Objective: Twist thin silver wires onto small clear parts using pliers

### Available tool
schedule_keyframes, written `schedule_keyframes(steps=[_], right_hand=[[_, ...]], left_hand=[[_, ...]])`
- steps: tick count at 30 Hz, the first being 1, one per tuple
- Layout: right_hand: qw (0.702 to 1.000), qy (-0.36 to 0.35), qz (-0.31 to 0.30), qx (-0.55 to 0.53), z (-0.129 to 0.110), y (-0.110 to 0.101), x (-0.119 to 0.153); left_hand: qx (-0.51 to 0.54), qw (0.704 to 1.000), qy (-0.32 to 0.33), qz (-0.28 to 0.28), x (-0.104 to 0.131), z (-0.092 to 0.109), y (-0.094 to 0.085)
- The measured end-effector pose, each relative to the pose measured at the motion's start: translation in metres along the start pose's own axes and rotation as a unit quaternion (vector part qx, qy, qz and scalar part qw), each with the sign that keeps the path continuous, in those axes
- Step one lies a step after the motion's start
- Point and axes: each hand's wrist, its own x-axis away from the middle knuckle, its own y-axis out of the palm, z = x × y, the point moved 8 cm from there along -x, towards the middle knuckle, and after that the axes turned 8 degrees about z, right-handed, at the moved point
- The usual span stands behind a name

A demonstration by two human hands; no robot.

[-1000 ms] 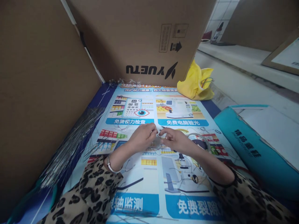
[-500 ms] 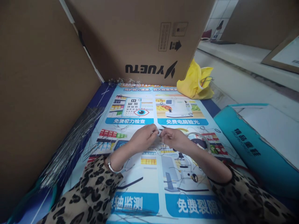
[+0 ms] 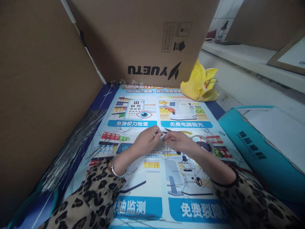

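My left hand (image 3: 148,140) and my right hand (image 3: 175,140) meet near the middle of the printed sheet (image 3: 158,178), fingertips almost touching. The left fingers are pinched together on something too small to make out. Curled closed, my right hand has dark pointed tips of a tool (image 3: 166,129) sticking out by its index finger; the rest of that tool is hidden in the hand. Thin clear and wiry pieces (image 3: 162,152) lie just below the hands. Beside my right forearm is a coil of wire (image 3: 209,142).
A bundle of thin metal wires (image 3: 71,149) lies at left beside a cardboard panel (image 3: 43,79). A yellow bag (image 3: 200,84) stands at the back right, and a teal box (image 3: 257,152) at right. More wires (image 3: 143,217) lie near the front.
My left hand has turned slightly, its knuckles a little higher. My right hand has shifted very little, and the dark tips still stick out of it.
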Motion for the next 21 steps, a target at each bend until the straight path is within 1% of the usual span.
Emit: schedule_keyframes(steps=[3,8,16,21], right_hand=[[1.000,0.010,-0.003,-0.012,0.002,0.001,0.000],[0.999,-0.001,0.025,-0.027,0.005,0.001,-0.004],[0.996,-0.042,0.074,-0.026,0.006,-0.003,-0.007],[0.991,-0.070,0.114,-0.004,0.009,-0.005,-0.012]], left_hand=[[-0.005,1.000,0.005,0.002,0.001,0.002,0.001],[-0.002,1.000,0.021,0.003,0.002,0.004,0.002],[0.016,0.999,0.038,0.013,0.001,0.006,-0.001],[0.039,0.999,0.021,0.004,0.000,0.002,0.000]])
